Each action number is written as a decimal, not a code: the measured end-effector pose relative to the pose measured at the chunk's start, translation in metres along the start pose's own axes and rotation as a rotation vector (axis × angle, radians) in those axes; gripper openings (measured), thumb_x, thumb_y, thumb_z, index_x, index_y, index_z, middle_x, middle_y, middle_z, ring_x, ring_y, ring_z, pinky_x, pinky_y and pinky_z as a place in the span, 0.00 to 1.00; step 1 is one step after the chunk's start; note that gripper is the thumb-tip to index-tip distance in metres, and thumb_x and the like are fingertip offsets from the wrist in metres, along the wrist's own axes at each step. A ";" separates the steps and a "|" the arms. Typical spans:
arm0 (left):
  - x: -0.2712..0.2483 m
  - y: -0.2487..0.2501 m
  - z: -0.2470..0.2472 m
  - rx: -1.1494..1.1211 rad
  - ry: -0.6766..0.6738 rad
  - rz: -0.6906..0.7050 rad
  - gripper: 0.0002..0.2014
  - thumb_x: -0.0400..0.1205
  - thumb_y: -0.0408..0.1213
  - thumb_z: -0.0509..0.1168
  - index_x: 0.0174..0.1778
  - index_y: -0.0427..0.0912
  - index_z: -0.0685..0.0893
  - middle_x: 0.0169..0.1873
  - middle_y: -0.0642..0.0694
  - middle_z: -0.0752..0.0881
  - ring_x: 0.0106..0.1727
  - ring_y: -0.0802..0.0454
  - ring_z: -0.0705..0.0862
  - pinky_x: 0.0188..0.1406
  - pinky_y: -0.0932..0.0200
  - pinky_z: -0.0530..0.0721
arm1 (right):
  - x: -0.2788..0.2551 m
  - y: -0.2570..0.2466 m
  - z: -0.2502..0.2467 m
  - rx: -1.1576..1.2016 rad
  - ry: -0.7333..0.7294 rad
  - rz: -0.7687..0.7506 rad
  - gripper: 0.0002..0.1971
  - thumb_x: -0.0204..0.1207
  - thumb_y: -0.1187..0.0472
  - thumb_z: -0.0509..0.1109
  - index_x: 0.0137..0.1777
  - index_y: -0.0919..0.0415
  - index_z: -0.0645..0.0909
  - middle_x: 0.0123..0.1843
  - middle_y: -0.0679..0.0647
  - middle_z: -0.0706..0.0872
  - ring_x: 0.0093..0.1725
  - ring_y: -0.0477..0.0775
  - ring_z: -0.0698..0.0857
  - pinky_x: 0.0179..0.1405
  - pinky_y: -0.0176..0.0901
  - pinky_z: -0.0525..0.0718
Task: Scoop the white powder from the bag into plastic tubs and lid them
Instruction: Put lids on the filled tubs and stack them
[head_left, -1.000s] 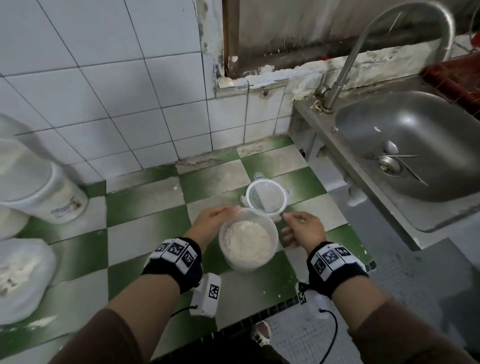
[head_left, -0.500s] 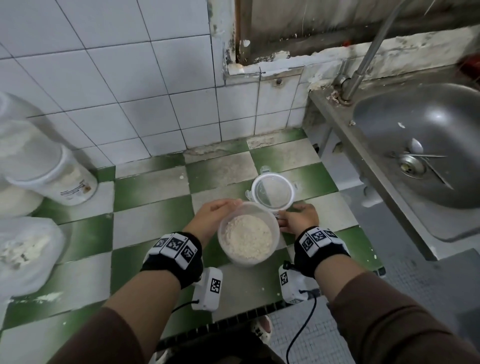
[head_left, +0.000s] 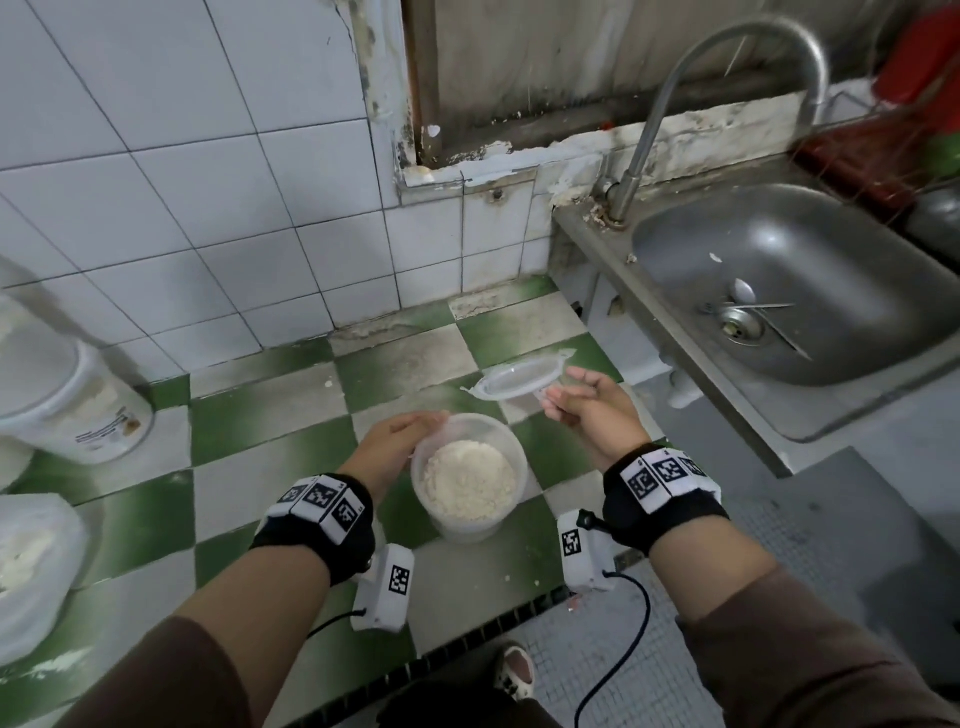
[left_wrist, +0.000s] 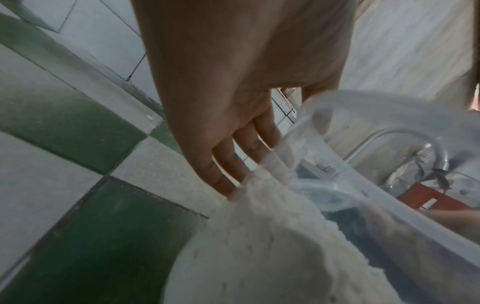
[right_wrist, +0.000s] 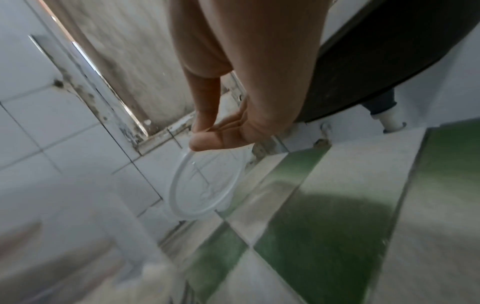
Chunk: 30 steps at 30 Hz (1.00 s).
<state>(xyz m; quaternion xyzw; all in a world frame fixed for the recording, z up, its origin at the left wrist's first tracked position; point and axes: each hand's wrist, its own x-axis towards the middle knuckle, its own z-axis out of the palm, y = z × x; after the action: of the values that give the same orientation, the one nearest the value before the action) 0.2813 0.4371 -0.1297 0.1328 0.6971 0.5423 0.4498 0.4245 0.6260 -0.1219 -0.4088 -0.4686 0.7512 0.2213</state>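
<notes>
Lid (head_left: 521, 378) pinched in right hand (head_left: 592, 410), raised just beyond tub (head_left: 469, 475); left hand (head_left: 396, 447) cups tub's left wall.

Both arms wear brown sleeves (head_left: 810, 670) pushed up the forearms. Each wrist carries a black band (head_left: 317, 525) set with white blocks printed with black square markers, and a white camera box (head_left: 387, 587) trailing a black cable (head_left: 618, 654).

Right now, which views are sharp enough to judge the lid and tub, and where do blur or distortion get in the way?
Head view: evenly lit, mostly sharp; wide-angle bending at the edges; the lid is slightly motion-smeared. Left wrist view: dim, the tub too close and blurred. Right wrist view: heavy motion blur on the floor, though the lid's rim under the right hand reads.
</notes>
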 end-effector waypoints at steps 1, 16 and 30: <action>0.001 0.001 -0.003 0.009 -0.006 -0.001 0.14 0.81 0.46 0.65 0.55 0.41 0.89 0.51 0.42 0.90 0.57 0.41 0.85 0.64 0.45 0.81 | -0.007 -0.008 0.001 0.023 -0.029 -0.027 0.18 0.71 0.78 0.70 0.58 0.64 0.73 0.40 0.61 0.86 0.35 0.49 0.87 0.35 0.33 0.86; -0.016 0.066 -0.043 -0.066 -0.106 0.205 0.17 0.87 0.43 0.58 0.66 0.35 0.78 0.21 0.56 0.82 0.24 0.61 0.70 0.21 0.69 0.70 | -0.107 -0.044 0.025 -0.063 -0.248 -0.085 0.25 0.64 0.69 0.73 0.62 0.61 0.76 0.33 0.55 0.88 0.23 0.48 0.82 0.23 0.36 0.82; -0.040 0.059 -0.062 -0.101 -0.243 0.194 0.05 0.84 0.35 0.64 0.51 0.39 0.83 0.28 0.49 0.79 0.27 0.57 0.72 0.25 0.67 0.70 | -0.131 -0.021 0.032 0.030 -0.051 -0.051 0.08 0.77 0.70 0.66 0.55 0.66 0.82 0.34 0.55 0.87 0.27 0.45 0.85 0.24 0.31 0.82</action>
<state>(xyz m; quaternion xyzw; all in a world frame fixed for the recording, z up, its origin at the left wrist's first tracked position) 0.2382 0.3929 -0.0583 0.2411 0.5935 0.5975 0.4824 0.4719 0.5248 -0.0429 -0.3740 -0.4729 0.7625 0.2347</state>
